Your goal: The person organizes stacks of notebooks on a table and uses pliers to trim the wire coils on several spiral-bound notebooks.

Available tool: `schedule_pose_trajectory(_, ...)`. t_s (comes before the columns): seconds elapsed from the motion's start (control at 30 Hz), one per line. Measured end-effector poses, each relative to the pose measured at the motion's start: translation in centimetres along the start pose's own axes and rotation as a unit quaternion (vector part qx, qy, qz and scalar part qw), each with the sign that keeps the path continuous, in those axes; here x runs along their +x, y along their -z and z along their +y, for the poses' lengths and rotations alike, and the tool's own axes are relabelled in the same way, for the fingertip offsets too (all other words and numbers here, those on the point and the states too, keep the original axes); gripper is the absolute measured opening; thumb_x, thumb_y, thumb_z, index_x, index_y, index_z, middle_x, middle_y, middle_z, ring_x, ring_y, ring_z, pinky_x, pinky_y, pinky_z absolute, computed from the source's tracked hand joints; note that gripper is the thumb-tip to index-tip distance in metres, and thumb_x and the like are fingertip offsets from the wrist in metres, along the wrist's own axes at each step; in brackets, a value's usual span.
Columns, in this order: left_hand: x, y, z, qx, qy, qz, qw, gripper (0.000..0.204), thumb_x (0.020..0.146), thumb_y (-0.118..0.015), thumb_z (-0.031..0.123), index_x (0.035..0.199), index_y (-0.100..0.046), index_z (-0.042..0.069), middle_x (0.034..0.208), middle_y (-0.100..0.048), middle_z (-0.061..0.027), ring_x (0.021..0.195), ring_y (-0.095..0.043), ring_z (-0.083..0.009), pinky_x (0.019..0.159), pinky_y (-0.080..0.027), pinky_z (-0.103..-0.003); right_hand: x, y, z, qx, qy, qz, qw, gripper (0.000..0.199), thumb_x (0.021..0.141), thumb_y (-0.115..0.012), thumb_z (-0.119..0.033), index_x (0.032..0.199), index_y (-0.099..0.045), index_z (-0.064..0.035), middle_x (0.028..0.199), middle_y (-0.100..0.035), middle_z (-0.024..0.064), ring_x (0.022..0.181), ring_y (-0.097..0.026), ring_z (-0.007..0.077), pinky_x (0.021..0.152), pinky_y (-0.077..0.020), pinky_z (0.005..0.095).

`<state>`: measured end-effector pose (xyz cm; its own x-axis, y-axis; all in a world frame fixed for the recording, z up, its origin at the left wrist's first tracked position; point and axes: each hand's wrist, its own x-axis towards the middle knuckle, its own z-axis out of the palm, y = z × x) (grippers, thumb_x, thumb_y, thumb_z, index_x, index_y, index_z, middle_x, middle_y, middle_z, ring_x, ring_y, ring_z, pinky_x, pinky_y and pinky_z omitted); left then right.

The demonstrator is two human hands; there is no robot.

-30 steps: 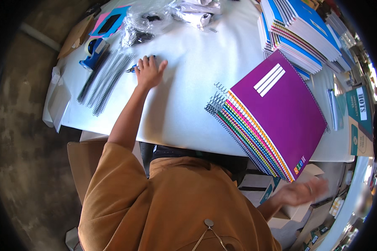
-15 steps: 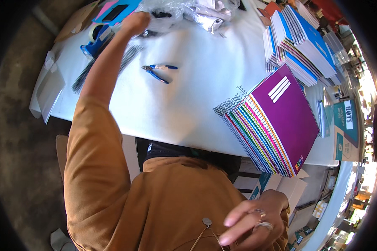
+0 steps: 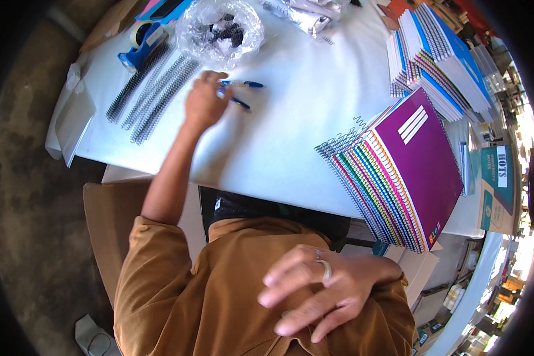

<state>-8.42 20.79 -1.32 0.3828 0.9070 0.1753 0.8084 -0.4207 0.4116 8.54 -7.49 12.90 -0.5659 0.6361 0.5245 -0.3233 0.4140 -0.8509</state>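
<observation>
My left hand point(image 3: 206, 102) reaches over the table at the blue-handled cutting pliers point(image 3: 243, 95), its fingers apart and partly covering the jaws. Whether the fingertips touch the pliers is hard to make out. Just beyond it sits a clear plastic bag point(image 3: 219, 35) with small dark pieces inside. To its left lie several long spiral binding coils point(image 3: 160, 89), black and grey. Close to my body, over the brown shirt, my right hand point(image 3: 329, 291) is raised with fingers spread and nothing in it; rings show on its fingers.
A tall stack of spiral notebooks with a purple cover point(image 3: 418, 160) on top stands at the right table edge. Behind it are piled blue-covered notebooks point(image 3: 451, 59). A blue tape dispenser point(image 3: 142, 47) stands back left, near clear plastic sheets point(image 3: 74, 121). A printed carton point(image 3: 495, 187) is far right.
My left hand has come back from the plastic bag toward me, to the pliers. The bag now stands rounded and open-topped. My right hand has moved left across my front.
</observation>
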Motion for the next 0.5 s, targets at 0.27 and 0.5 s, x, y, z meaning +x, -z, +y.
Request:
schedule_pose_trajectory(0.27,-6.0,-3.5,2.0,0.029,-0.09,-0.032,0.995,0.041,0.087,-0.054,0.046,0.105,-0.061,0.01,0.123,-0.052,-0.014,0.126,-0.036,-0.033,0.108,-0.02,-0.048,-0.5,1.3,4.2,0.052,-0.033,0.026,0.998,0.011,0.081,-0.069,-0.015,0.091,-0.068,-0.0096,0.08,-0.062,0.0023,0.079,-0.058,0.023,0.078,-0.0445,0.0356)
schedule_pose_trajectory(0.5,-8.8,-3.8,3.0,0.142,-0.025,0.009,0.99,0.071,0.083,-0.061,0.04,0.143,-0.03,0.017,0.142,-0.033,-0.0199,0.135,-0.023,-0.0387,0.109,-0.019,-0.05,-3.9,2.9,7.9,-0.418,-0.24,0.224,0.847,0.029,0.076,-0.07,-0.013,0.104,-0.066,-0.0068,0.097,-0.064,0.0103,0.092,-0.057,0.0282,0.085,-0.043,0.0375)
